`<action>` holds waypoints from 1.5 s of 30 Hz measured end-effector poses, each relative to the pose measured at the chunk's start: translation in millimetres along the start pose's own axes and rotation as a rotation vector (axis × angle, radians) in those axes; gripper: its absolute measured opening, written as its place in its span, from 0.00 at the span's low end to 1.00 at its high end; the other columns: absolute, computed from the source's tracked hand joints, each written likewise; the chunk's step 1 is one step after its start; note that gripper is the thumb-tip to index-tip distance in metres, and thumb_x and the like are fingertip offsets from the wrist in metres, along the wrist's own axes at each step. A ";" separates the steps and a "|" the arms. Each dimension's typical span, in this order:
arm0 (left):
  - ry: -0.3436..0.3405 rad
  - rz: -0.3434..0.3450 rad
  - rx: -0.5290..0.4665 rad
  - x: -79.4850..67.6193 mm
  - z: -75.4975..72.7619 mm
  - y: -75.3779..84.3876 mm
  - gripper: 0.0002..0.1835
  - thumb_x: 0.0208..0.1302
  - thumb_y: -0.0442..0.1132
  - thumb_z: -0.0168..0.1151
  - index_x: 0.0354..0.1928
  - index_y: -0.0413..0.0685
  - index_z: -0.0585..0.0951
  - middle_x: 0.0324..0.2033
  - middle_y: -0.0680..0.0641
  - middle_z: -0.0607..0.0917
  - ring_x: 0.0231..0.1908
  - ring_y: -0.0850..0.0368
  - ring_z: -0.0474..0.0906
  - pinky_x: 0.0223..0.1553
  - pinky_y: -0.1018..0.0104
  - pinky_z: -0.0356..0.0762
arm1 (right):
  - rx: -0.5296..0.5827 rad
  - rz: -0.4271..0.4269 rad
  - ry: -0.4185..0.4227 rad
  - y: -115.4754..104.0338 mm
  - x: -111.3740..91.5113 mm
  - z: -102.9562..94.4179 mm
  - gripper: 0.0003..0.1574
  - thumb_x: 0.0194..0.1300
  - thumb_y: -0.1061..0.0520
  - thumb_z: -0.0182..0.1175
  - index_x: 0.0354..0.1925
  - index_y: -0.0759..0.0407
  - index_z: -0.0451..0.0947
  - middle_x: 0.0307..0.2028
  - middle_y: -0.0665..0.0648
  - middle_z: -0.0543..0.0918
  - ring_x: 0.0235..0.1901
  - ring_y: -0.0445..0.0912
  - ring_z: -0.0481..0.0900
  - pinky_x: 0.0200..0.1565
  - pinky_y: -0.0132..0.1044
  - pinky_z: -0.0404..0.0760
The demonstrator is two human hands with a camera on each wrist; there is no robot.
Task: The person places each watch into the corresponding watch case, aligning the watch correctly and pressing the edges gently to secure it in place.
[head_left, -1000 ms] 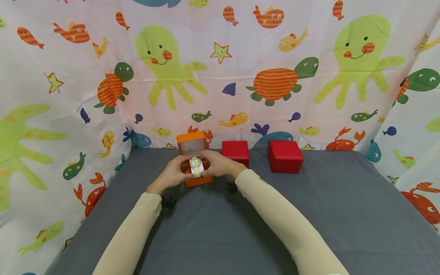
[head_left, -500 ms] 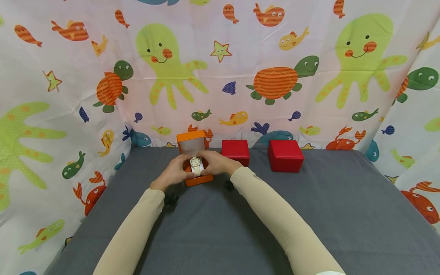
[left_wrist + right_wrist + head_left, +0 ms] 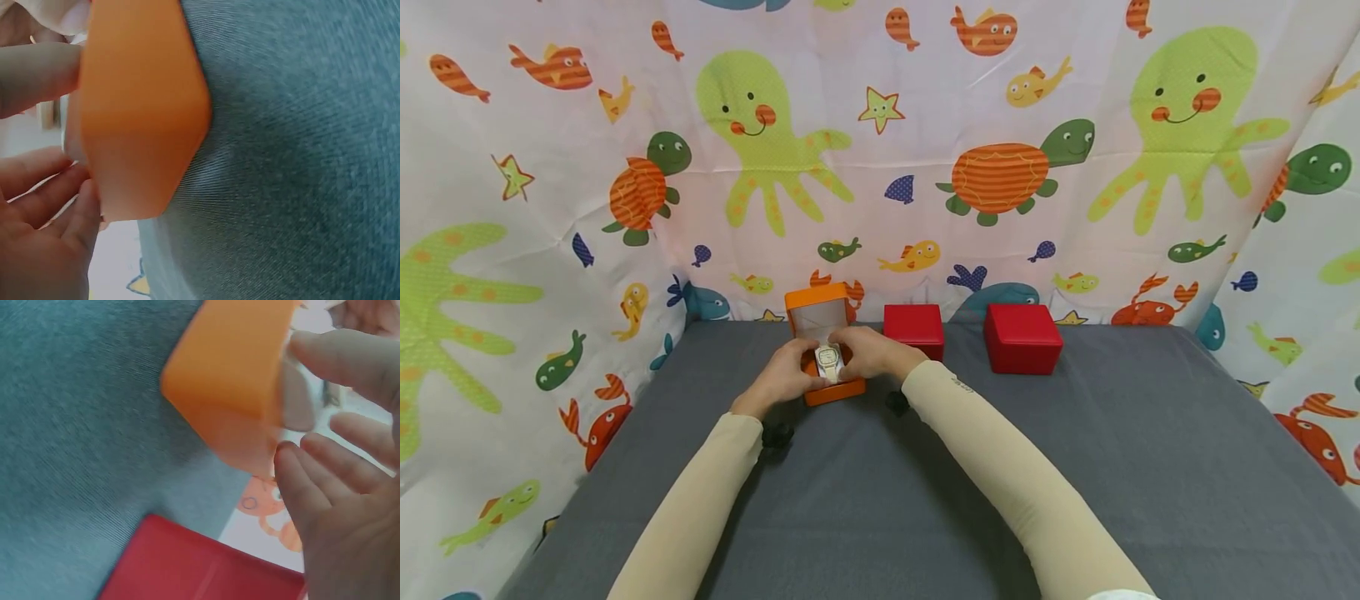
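A wristwatch (image 3: pixel 827 357) with a pale band and a squarish case is wrapped round a white cushion, at the mouth of an orange watch box (image 3: pixel 835 393). The box's lid stands up behind it, showing a light lining. My left hand (image 3: pixel 781 373) holds the watch's cushion from the left, and my right hand (image 3: pixel 872 353) holds it from the right. In the left wrist view the thumb and fingers reach over the rim of the orange box (image 3: pixel 147 119). The right wrist view shows the cushion (image 3: pixel 297 397) between thumb and fingers. How deep it sits is hidden.
Right of the orange box stands a closed red box (image 3: pixel 914 327), close to my right hand. Another closed red box (image 3: pixel 1022 340) is farther right. Grey cloth (image 3: pixel 880 500) covers the table, and a curtain printed with sea animals (image 3: pixel 880 183) hangs behind.
The watch on its cushion has sunk slightly lower into the orange box, tipping back a little. Both hands stay at its sides; the boxes have not moved.
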State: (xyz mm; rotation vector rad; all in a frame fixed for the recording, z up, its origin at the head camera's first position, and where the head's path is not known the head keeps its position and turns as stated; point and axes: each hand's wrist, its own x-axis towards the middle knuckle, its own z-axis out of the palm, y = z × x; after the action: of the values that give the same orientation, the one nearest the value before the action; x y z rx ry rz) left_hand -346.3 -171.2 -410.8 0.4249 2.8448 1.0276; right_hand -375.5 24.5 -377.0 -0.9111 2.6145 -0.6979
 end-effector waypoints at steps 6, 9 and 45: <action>0.041 0.005 0.003 -12.8 -3.2 -1.1 0.39 0.50 0.46 0.75 0.63 0.40 0.70 0.56 0.40 0.72 0.52 0.45 0.71 0.57 0.49 0.71 | 0.036 -0.049 0.125 -5.6 -2.0 -19.1 0.29 0.61 0.56 0.65 0.58 0.61 0.69 0.53 0.60 0.77 0.47 0.51 0.77 0.50 0.38 0.79; 0.072 -0.001 0.001 -19.5 -1.9 -0.3 0.39 0.51 0.46 0.75 0.63 0.39 0.71 0.56 0.39 0.71 0.52 0.43 0.72 0.56 0.48 0.71 | -0.039 -0.017 0.220 -8.2 -1.4 -27.7 0.24 0.62 0.52 0.65 0.52 0.58 0.70 0.44 0.57 0.77 0.39 0.45 0.75 0.42 0.33 0.78; 0.104 -0.253 -0.260 -30.8 9.7 -0.3 0.40 0.52 0.38 0.74 0.65 0.34 0.66 0.56 0.34 0.76 0.53 0.41 0.76 0.48 0.51 0.78 | -0.187 -0.041 0.217 -14.4 5.8 -44.7 0.28 0.63 0.49 0.64 0.57 0.52 0.63 0.50 0.53 0.74 0.47 0.47 0.72 0.56 0.39 0.74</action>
State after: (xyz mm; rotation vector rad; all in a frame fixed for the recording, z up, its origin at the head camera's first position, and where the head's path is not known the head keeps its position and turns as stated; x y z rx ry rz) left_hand -315.2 -174.3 -418.8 -0.0105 2.7029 1.3731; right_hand -391.0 26.5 -332.4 -0.9943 2.9003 -0.5995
